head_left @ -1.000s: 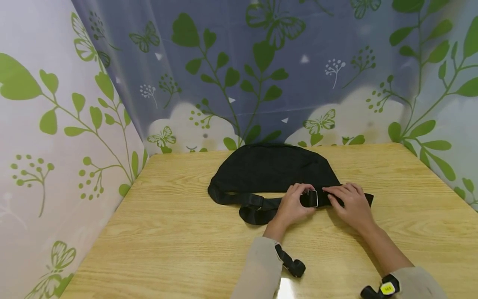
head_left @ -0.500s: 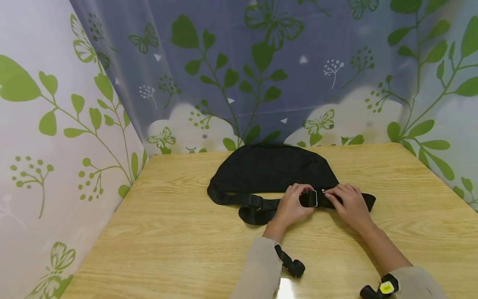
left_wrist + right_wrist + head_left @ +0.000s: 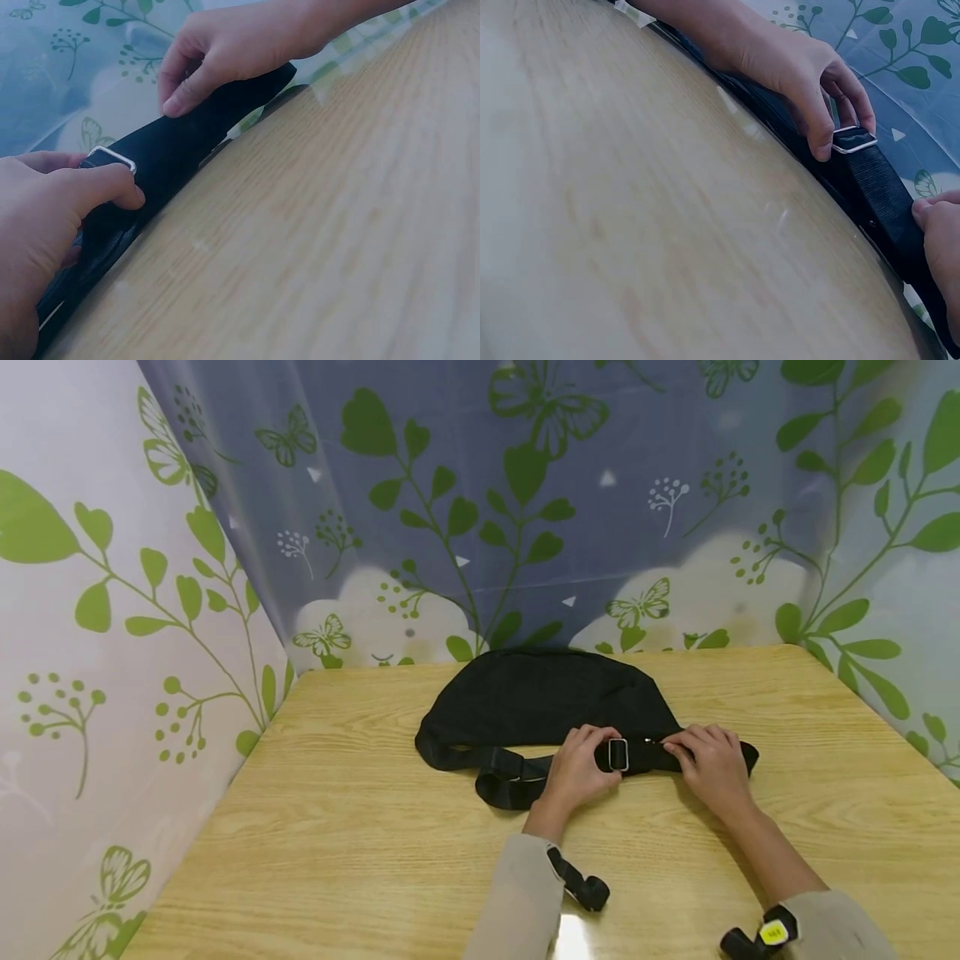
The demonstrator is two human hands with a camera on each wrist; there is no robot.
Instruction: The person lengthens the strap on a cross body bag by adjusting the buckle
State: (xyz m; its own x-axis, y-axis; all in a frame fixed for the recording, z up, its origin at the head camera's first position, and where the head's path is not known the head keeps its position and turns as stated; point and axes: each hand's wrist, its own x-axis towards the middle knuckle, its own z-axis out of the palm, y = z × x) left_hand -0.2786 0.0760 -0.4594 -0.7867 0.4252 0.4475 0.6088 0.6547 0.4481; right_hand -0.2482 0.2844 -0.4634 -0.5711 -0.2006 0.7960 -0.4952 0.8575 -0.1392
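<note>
A black waist bag (image 3: 551, 697) lies flat on the wooden table, its strap along the front. My left hand (image 3: 581, 768) grips the strap beside a silver metal buckle (image 3: 618, 755), thumb at the near edge and fingers over the far edge. On the wide strap end right of the buckle sits a small shiny zipper pull (image 3: 649, 741). My right hand (image 3: 712, 768) pinches it between thumb and forefinger, which partly hide it. In the left wrist view the buckle (image 3: 112, 159) lies at my left fingertips, and my right hand (image 3: 225, 56) is on the strap's upper edge.
A loop of loose strap (image 3: 510, 787) lies left of my left hand. The pale wooden table (image 3: 337, 860) reaches to a patterned cloth backdrop (image 3: 450, 527) behind the bag, with another patterned sheet (image 3: 97, 693) at the left.
My left hand and the buckle have shifted slightly left. The zipper pull now stands farther from the buckle, and my right hand has moved a little to the right.
</note>
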